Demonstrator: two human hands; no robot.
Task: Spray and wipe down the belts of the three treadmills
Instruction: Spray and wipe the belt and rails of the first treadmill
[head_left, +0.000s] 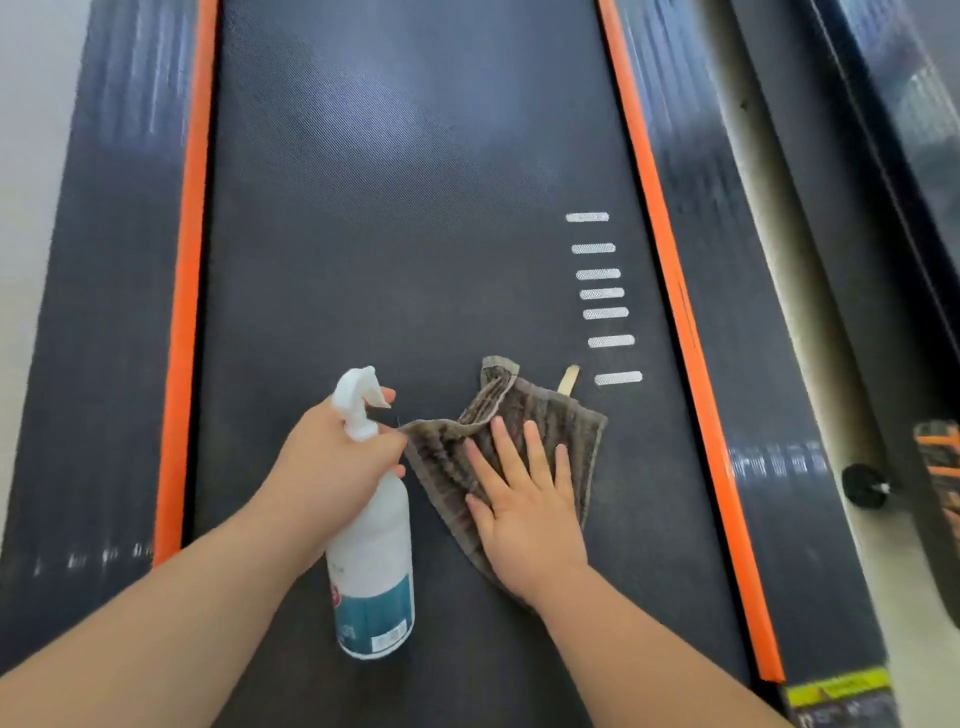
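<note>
- Forearms reach from the bottom edge over the dark treadmill belt (405, 208), edged by orange rails (189, 260).
- White stripes (602, 293) mark it right of the cloth (540, 415).
- Left hand (332, 457) grips the spray bottle (371, 561) by its neck.
- Right hand (524, 499), fingers spread, presses the cloth flat on the belt.

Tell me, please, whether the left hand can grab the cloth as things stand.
Probably not: the cloth is close, but the left hand grips the spray bottle and the right hand presses it.
</note>
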